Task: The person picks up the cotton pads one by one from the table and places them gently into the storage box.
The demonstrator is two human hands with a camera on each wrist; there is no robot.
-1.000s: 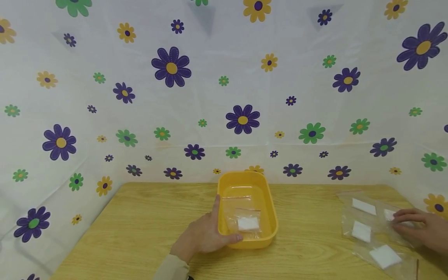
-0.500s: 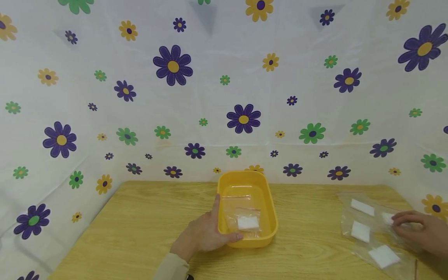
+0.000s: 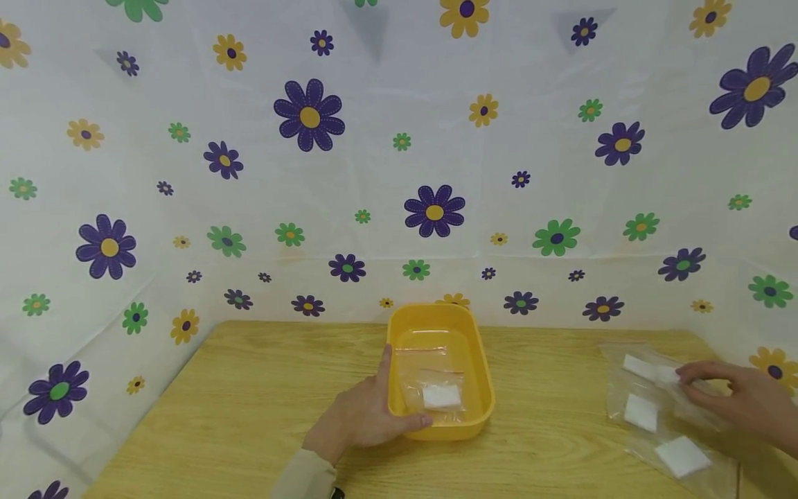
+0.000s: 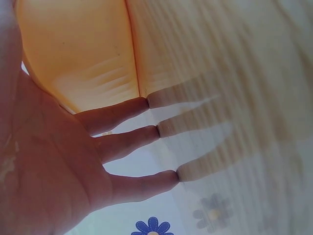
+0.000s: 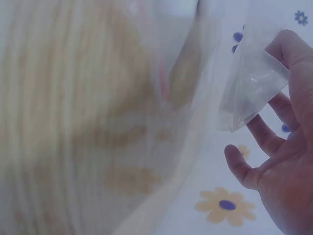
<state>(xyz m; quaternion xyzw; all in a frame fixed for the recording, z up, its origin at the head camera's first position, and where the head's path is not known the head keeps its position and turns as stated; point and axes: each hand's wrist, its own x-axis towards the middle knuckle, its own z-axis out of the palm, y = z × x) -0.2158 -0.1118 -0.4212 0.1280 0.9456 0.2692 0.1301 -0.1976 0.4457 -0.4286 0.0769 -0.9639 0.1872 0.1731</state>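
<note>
Evidently, in the head view, the right hand [image 3: 738, 398] has a clear bag [image 3: 667, 375] with a white piece in it: the grip is a pinch of thumb and index finger, bowed into a ring, the bag at its tips. That bag is over the right part of the counter [image 3: 548, 405], overlapping the other bags [image 3: 641, 412]. The tray [image 3: 488, 391] lies well to the left of this grip, its long axis running away from the person; the left hand [image 3: 358, 419] is nearer to it, thumb over the near rim, index finger along the left wall. A packet [image 3: 441, 397] rests inside, toward the near end; overlapping film hides whether it is alone. The held bag's long axis is unclear, as is whether it touches those beneath. In the left wrist view, three fingers are straight and spread, tips on the counter beside the tray; the other digits are mostly out of sight. In the right wrist view, the bag shows in the grip, its white piece hard to make out; blur covers much of the left side, where a pink seal [image 5: 163, 81] could belong to any bag.
</note>
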